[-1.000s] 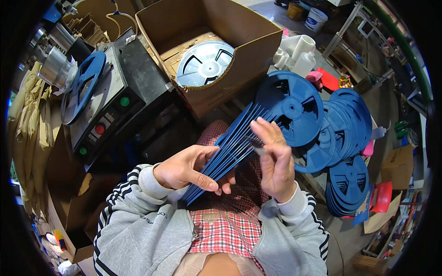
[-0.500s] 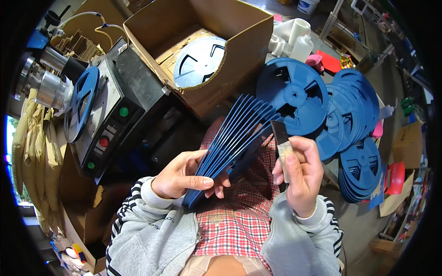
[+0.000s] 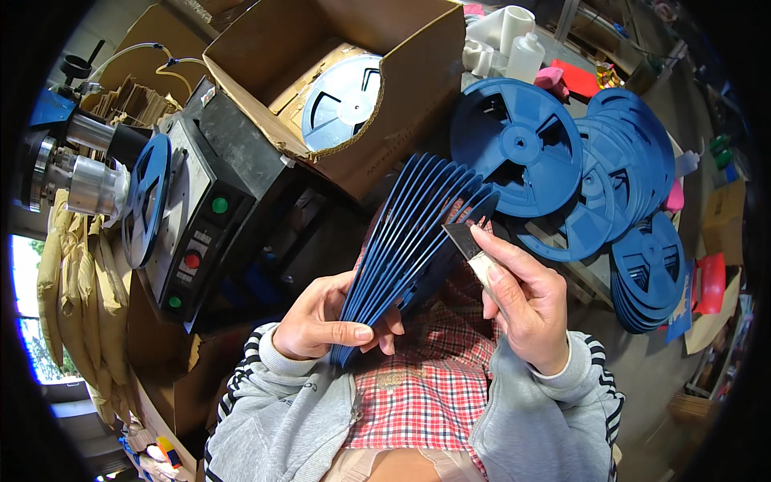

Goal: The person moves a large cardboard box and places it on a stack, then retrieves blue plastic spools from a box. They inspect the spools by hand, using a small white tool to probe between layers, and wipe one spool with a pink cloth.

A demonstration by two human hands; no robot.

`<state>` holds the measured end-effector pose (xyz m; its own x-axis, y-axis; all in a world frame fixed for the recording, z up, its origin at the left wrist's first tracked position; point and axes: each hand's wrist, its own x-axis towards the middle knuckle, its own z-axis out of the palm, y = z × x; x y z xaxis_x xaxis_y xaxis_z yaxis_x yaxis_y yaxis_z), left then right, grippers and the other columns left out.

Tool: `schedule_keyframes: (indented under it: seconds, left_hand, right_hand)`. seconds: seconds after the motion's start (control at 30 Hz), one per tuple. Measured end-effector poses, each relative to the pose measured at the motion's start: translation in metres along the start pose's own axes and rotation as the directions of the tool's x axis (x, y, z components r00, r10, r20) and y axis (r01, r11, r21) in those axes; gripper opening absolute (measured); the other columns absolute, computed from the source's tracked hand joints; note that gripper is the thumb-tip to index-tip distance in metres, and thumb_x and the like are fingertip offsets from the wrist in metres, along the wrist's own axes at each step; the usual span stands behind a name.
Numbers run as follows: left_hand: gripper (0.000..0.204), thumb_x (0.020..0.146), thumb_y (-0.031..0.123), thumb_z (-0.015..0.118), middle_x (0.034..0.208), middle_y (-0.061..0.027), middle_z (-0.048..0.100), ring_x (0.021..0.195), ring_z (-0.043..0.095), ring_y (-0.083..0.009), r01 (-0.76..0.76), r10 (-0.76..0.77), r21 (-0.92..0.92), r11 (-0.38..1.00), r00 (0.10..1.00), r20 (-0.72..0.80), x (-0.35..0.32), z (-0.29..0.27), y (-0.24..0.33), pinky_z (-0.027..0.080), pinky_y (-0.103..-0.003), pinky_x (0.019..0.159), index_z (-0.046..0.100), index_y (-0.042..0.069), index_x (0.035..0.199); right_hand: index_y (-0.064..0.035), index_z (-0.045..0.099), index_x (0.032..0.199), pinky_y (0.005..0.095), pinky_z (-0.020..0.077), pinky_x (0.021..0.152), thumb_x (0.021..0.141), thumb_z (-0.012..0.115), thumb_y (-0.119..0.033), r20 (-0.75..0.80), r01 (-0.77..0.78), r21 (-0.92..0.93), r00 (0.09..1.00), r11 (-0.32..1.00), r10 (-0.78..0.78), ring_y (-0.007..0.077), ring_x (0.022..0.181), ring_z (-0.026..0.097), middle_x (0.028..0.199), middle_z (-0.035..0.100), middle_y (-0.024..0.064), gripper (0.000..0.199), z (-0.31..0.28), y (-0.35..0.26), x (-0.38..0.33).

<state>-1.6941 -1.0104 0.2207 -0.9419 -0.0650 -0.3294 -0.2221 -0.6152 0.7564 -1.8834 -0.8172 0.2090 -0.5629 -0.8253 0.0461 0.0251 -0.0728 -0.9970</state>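
Note:
My left hand [image 3: 315,325] is closed round the lower end of a stack of thin blue plastic reel discs [image 3: 401,241], thumb in front. Their upper edges spread apart like a fan above my lap. In my right hand [image 3: 532,309], between thumb and fingers, is a short flat blade [image 3: 463,239] with a pale wrapped grip. Its dark tip points up and left, close to the right-hand edges of the fanned discs; whether it touches them I cannot tell.
A machine with push buttons [image 3: 191,259] stands at left, a blue reel [image 3: 148,201] at its metal head. Ahead, a cardboard box [image 3: 418,96] holds a pale blue reel [image 3: 344,100]. More blue reels [image 3: 522,145] lie stacked at right, beside a white bottle [image 3: 526,58].
The blade has tilted further left and come nearer the fanned discs. My right hand has turned with it. My left hand keeps its hold, and the whole view has shifted slightly.

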Motion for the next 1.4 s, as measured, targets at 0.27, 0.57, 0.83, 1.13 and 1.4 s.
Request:
schedule_keyframes:
  seconds: [0.27, 0.57, 0.83, 1.13, 1.4]
  left_hand:
    - [0.056, 0.079, 0.005, 0.076, 0.102, -0.0222, 0.068, 0.085, 0.071, -0.0289, 0.021, -0.021, -0.022, 1.0, 1.0, -0.001, 0.0, -0.001, -0.002, 0.057, -0.038, 0.08, 0.049, -0.009, 0.126]
    - [0.055, 0.079, 0.007, 0.077, 0.101, -0.0219, 0.068, 0.083, 0.071, -0.028, 0.003, -0.003, 0.007, 1.0, 1.0, 0.005, 0.0, -0.004, -0.006, 0.057, -0.037, 0.08, 0.05, -0.009, 0.125]
    - [0.056, 0.079, 0.005, 0.077, 0.102, -0.0218, 0.068, 0.085, 0.071, -0.0278, 0.017, -0.017, -0.012, 1.0, 1.0, 0.006, 0.001, -0.004, -0.005, 0.057, -0.037, 0.079, 0.049, -0.008, 0.126]
    - [0.056, 0.08, 0.005, 0.076, 0.102, -0.0214, 0.068, 0.085, 0.071, -0.0275, 0.024, -0.024, -0.014, 1.0, 1.0, 0.005, 0.002, -0.003, -0.004, 0.057, -0.036, 0.08, 0.049, -0.008, 0.127]
    - [0.056, 0.079, 0.005, 0.076, 0.102, -0.0215, 0.068, 0.085, 0.071, -0.0273, 0.011, -0.011, -0.015, 1.0, 1.0, 0.005, 0.001, -0.002, -0.005, 0.056, -0.037, 0.08, 0.049, -0.008, 0.126]
  right_hand:
    - [0.0021, 0.054, 0.134, 0.017, 0.033, 0.043, 0.099, 0.051, -0.005, 0.04, 0.072, -0.02, 0.997, 0.997, -0.071, 0.0021, 0.049, 0.046, 0.067, 0.059, 0.0006, 0.036, 0.003, 0.002, -0.001]
    - [-0.0008, 0.058, 0.132, 0.0193, 0.0413, 0.049, 0.098, 0.055, -0.005, -0.025, -0.012, -0.02, 1.0, 1.0, 0.011, 0.0044, 0.053, 0.052, 0.07, 0.064, 0.0032, 0.035, 0.002, -0.002, -0.001]
    - [0.0025, 0.058, 0.131, 0.0173, 0.0341, 0.043, 0.096, 0.054, -0.002, -0.005, 0.076, -0.072, 0.997, 0.994, -0.077, 0.0017, 0.047, 0.045, 0.062, 0.057, 0.0001, 0.035, 0.006, 0.0, -0.001]
    - [0.0025, 0.057, 0.131, 0.0189, 0.0405, 0.047, 0.096, 0.053, -0.002, 0.122, 0.12, -0.097, 0.987, 0.988, -0.108, 0.0045, 0.051, 0.052, 0.067, 0.062, 0.0033, 0.035, 0.008, -0.005, -0.008]
    - [-0.0003, 0.058, 0.132, 0.0193, 0.0396, 0.049, 0.098, 0.052, -0.007, -0.02, -0.055, 0.019, 0.998, 0.998, 0.055, 0.0043, 0.054, 0.051, 0.069, 0.062, 0.0027, 0.034, -0.006, 0.0, 0.006]
